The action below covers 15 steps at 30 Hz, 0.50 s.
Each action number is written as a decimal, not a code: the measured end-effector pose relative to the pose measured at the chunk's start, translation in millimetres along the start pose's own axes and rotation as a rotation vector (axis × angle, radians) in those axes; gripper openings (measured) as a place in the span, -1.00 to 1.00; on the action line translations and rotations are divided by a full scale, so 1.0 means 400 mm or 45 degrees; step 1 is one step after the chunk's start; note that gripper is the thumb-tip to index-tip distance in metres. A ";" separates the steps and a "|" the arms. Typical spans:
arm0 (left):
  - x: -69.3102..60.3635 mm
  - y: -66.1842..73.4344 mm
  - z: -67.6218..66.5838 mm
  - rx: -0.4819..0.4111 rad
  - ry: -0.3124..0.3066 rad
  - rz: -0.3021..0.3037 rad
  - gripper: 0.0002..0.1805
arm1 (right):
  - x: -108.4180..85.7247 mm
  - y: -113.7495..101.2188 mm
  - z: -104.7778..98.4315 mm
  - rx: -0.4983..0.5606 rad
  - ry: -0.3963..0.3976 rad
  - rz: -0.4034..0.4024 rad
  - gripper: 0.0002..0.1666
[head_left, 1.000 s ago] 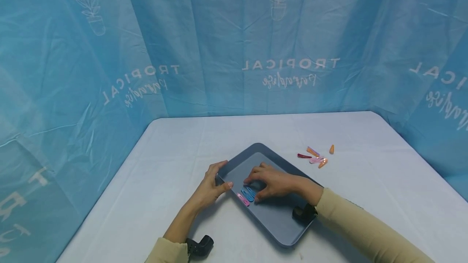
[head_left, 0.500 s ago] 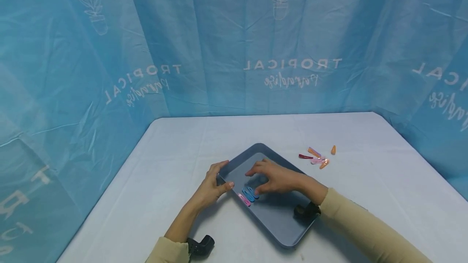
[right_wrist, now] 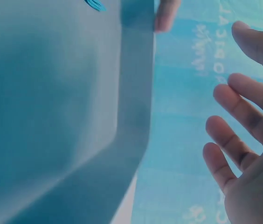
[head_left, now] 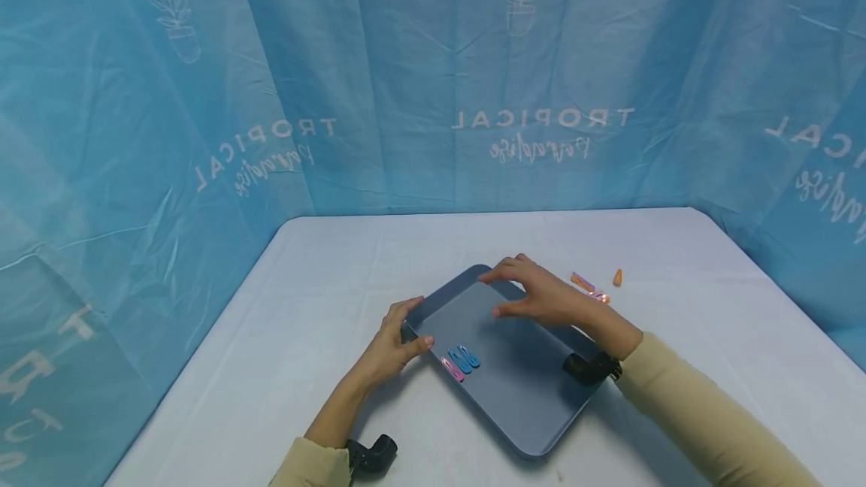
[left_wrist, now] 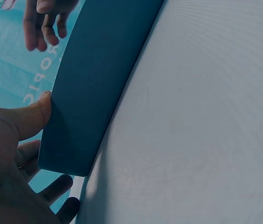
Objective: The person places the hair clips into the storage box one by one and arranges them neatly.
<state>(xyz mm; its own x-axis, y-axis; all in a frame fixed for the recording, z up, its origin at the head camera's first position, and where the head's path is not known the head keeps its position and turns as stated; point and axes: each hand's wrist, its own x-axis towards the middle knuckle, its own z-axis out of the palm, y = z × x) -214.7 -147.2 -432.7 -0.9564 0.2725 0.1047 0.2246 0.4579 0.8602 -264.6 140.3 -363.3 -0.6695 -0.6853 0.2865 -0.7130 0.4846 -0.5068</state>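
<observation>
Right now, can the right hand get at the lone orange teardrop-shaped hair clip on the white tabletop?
Probably yes: the right hand looks empty, raised above the grey rectangular tray, and nothing covers the orange hair clip.

The right hand (head_left: 541, 297) has moved away from the blue clips (head_left: 460, 361).

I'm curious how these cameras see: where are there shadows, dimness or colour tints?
Head view: a soft shadow in the tray below the right hand; left wrist view: dim, with a shadow on the table beside the tray; right wrist view: bluish and hazy.
</observation>
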 end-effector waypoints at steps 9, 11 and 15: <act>-0.002 0.000 0.002 0.003 0.008 0.001 -0.22 | -0.024 0.036 -0.065 -0.051 0.142 0.037 -0.41; -0.002 0.000 0.001 0.003 0.010 0.005 -0.22 | -0.031 0.045 -0.078 -0.046 0.164 0.047 -0.41; -0.001 -0.001 0.000 0.005 0.010 0.011 -0.22 | -0.042 0.064 -0.098 -0.059 0.205 0.110 -0.41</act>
<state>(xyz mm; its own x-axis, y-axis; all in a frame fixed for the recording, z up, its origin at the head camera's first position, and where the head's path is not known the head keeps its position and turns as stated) -214.4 -147.3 -433.1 -0.9559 0.2698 0.1161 0.2336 0.4585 0.8574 -279.7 185.5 -349.1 -0.7505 -0.5463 0.3719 -0.6579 0.5648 -0.4981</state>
